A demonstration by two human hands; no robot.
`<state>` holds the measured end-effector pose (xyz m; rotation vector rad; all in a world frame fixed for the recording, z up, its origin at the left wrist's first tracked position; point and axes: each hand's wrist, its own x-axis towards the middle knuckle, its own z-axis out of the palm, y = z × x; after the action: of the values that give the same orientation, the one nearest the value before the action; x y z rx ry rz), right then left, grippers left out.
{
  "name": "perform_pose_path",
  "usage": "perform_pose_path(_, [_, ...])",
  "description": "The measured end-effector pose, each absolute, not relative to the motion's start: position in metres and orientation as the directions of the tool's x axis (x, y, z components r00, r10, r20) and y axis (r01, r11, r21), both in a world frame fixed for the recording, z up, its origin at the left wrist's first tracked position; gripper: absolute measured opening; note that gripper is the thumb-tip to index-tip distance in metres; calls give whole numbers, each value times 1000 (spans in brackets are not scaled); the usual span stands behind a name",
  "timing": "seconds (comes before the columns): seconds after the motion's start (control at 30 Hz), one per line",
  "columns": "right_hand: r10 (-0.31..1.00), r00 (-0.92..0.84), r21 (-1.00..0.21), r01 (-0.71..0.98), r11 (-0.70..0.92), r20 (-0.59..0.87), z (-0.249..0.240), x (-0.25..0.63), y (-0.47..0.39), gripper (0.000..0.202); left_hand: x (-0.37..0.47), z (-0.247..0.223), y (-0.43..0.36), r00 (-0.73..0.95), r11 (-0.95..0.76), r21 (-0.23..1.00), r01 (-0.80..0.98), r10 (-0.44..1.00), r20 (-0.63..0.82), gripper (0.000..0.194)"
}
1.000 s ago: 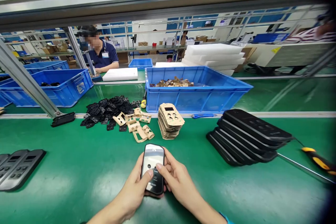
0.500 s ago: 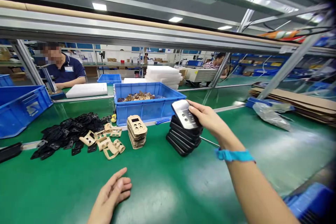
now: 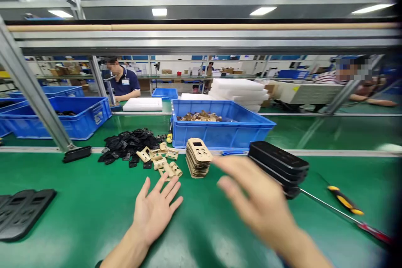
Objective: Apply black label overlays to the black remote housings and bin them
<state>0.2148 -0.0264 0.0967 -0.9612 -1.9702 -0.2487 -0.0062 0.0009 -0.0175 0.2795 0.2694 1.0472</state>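
My left hand (image 3: 157, 213) is palm up above the green bench (image 3: 103, 209), fingers spread and holding nothing. My right hand (image 3: 257, 192), blurred, reaches towards a stack of beige plates (image 3: 198, 157), its fingers apart with nothing between them. Behind that hand a stack of black casings (image 3: 279, 165) stands partly hidden. Loose beige pieces (image 3: 165, 163) lie beside a pile of black plates (image 3: 128, 144). At the far left, black casings (image 3: 27, 213) lie on the bench.
A blue bin (image 3: 222, 132) of brown parts stands behind the beige stack. Another blue bin (image 3: 72, 121) is at left. A yellow-black screwdriver (image 3: 345, 201) and a red-handled one (image 3: 370, 230) lie at right. Two people sit across the bench.
The view has turned left. My right hand has let go of the silver-faced casing on the black stack and moved towards the beige stack. My left hand has opened wider, palm up.
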Motion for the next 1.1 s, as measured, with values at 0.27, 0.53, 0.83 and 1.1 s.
perform_pose_path(0.27, [235,-748,131,394,910,621,18,135,-16,38,-25,50,-15,463,423,498,-757,885,-49,91])
perform_pose_path(0.53, [581,-314,-73,835,545,751,16,220,56,35,-53,36,7,-4,38,989,-141,999,-39,58])
perform_pose_path(0.83, [400,-322,-23,754,657,858,36,226,24,30,-30,14,5,201,47,992,-120,979,-22,41])
perform_pose_path(1.1, [819,50,-747,446,493,571,0,183,-1,21,-26,-1,-4,147,156,967,-201,981,-127,43])
